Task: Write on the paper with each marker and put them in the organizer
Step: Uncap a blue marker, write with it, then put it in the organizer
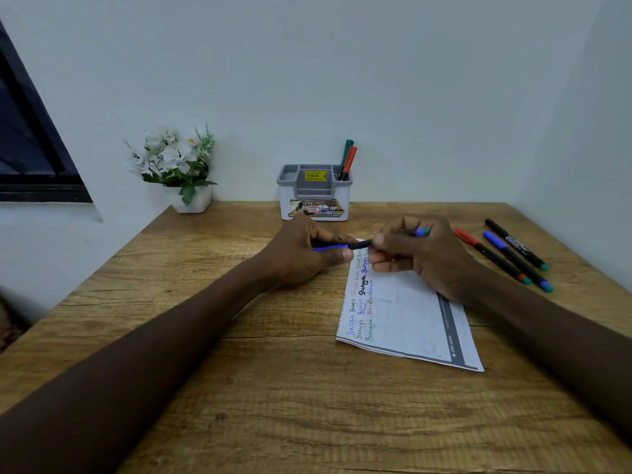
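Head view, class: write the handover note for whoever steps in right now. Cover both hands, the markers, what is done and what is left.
Left hand grips the cap end of the blue marker. Right hand grips its barrel, over the paper. Capping or uncapping: cannot tell.
Done: green marker and red marker stand in the organizer; the paper carries words in several colours.
Left: the held marker, plus red-capped marker, blue-capped marker and black marker on the table.

Home study corner, wooden desk [239, 388], desk organizer [314, 196], potted flowers [174, 162], window [30, 148]
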A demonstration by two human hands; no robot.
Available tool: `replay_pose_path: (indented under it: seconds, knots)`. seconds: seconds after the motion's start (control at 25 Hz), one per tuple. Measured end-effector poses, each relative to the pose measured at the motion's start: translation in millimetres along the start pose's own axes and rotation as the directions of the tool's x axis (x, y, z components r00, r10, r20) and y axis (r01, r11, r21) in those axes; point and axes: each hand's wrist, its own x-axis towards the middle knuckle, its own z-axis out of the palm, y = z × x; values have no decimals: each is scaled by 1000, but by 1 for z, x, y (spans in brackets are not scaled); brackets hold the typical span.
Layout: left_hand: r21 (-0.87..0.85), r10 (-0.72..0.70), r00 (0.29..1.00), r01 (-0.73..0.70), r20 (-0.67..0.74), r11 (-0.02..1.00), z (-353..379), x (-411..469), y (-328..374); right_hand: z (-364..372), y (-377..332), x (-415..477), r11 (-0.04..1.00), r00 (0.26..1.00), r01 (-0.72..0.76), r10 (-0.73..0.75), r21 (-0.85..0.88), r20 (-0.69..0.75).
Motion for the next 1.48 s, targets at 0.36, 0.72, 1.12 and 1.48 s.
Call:
replay_pose_path:
  seconds: [0.36, 0.72, 1.12, 1.48]
  knots:
    - [87, 93, 978, -77, -188, 993, 5, 4, 2, 5, 0, 6, 892, 968, 248, -211, -377, 136]
    - [-26, 36, 933, -48, -357, 999, -5, 2, -7, 1, -14, 40, 420, 884, 401, -409, -814, 225]
    - [116, 100, 982, -82, -161, 990, 5, -1, -14, 15, -45, 130, 685, 693, 425, -667, -592, -274]
    - [133, 118, 989, -105, -91, 985, 6, 1, -18, 19, -18, 159, 649, 835, 249, -520, -719, -181]
